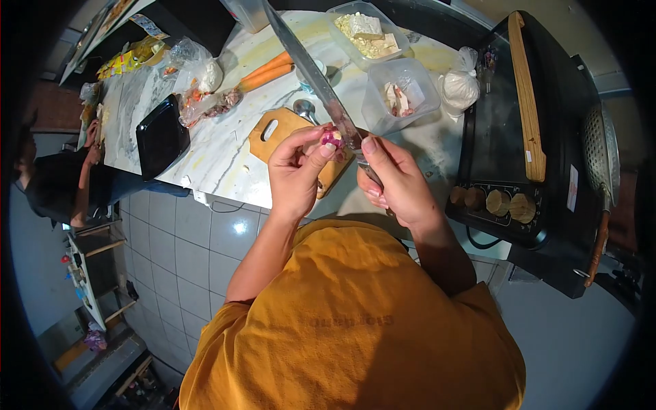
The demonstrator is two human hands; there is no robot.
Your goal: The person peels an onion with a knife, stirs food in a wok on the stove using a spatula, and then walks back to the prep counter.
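Note:
A small purple and white piece of food, like an onion (332,139), is pinched between the thumb and fingers of my left hand (298,167). My right hand (400,176) is closed round the handle of a large knife (311,72), whose long blade points up and to the left. The blade's lower part lies right beside the purple piece; whether they touch I cannot tell. Below both hands is a wooden cutting board (279,128), partly hidden by my left hand. A metal spoon (304,107) rests at the board's upper edge.
Carrots (266,74), plastic bags (198,68) and a black tray (162,137) lie left. Two plastic containers (369,34) (401,96) stand beyond the knife. A white-filled bag (459,90) sits beside a black appliance (509,123). Another person (61,174) is at the far left.

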